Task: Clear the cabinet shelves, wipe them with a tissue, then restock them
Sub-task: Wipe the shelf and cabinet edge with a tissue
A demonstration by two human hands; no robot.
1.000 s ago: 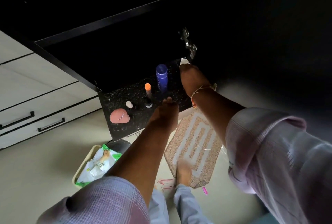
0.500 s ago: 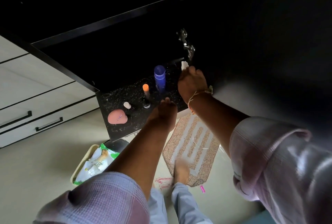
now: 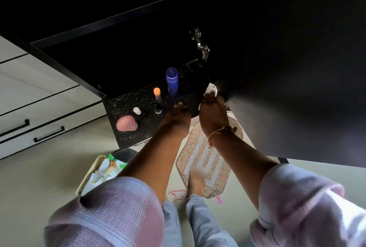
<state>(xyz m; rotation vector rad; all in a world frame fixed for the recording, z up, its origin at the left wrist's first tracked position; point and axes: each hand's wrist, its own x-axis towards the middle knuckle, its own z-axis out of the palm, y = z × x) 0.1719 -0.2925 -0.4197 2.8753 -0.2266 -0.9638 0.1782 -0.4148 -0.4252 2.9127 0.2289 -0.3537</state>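
We've got the tissue (image 3: 211,88) bunched in our right hand (image 3: 213,115), fingers curled round it, at the right end of the dark speckled surface (image 3: 134,98). The cabinet opening lies up and far from it, too dark to see inside. Our left hand (image 3: 176,117) rests flat on the surface edge, just left. Standing beyond it: a blue bottle (image 3: 172,82), upright, and an orange-capped tube (image 3: 157,94).

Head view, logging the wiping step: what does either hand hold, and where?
The right hand pinches a white tissue by its lower end. The left hand rests on the dark shelf, holding nothing visible.
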